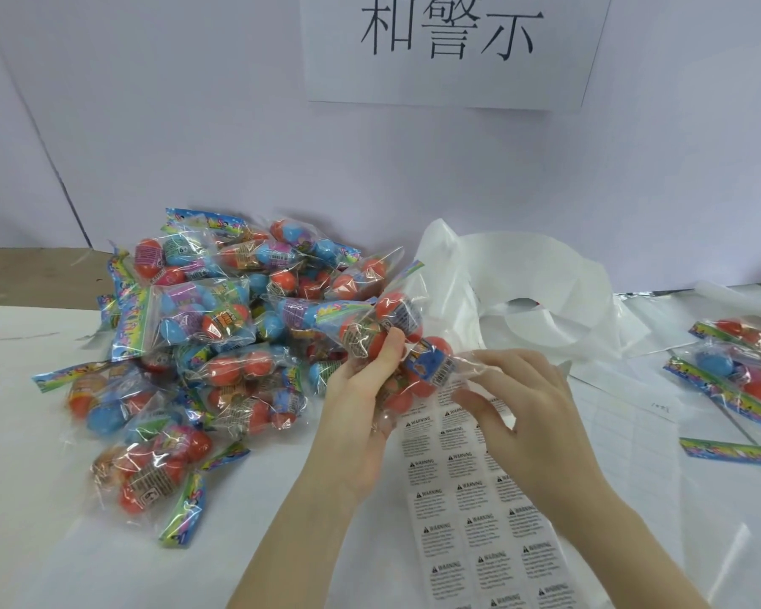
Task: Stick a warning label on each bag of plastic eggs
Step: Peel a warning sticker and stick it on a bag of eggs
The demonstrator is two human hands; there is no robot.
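My left hand [361,397] grips a clear bag of red plastic eggs [396,340] lifted above the table's middle. My right hand [515,402] hovers just right of it, fingers curled over the bag's lower corner and above the sheet of warning labels [466,512]. Whether a label is on its fingertips I cannot tell. The sheet lies flat under both wrists, printed with several black WARNING stickers. A big heap of bagged eggs [203,345] in red, blue and purple lies to the left.
A crumpled white plastic bag [537,292] sits behind the hands. A few bags of eggs [739,371] lie at the right edge. A paper sign with large characters [449,46] hangs on the back wall. Brown cardboard [31,270] shows at far left.
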